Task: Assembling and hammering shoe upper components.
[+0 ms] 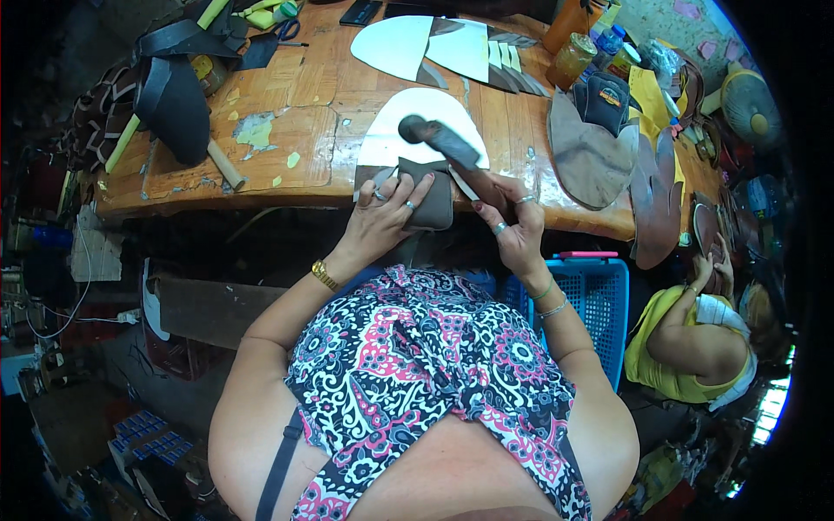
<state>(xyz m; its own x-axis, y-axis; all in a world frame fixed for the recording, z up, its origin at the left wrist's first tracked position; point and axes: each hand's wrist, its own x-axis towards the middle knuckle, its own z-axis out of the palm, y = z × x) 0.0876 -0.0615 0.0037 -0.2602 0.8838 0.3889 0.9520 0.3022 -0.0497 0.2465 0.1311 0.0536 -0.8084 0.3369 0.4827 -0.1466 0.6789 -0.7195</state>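
My left hand (pixel 383 217) presses down on a dark grey-brown leather piece (pixel 433 198) that lies over the front edge of the wooden workbench (pixel 295 148). My right hand (pixel 512 227) is closed around the handle of a dark-headed hammer (pixel 439 137), whose head hangs above a white rounded board (pixel 421 117) behind the leather piece. Both hands wear rings; the left wrist has a gold watch.
White and grey cut patterns (pixel 434 45), a second hammer with a wooden handle (pixel 221 161), dark leather pieces (pixel 178 104), brown leather cut-outs (pixel 591 156) and jars (pixel 571 59) lie on the bench. A blue plastic basket (pixel 599 300) stands at my right. Another person in yellow (pixel 686 343) sits at the right.
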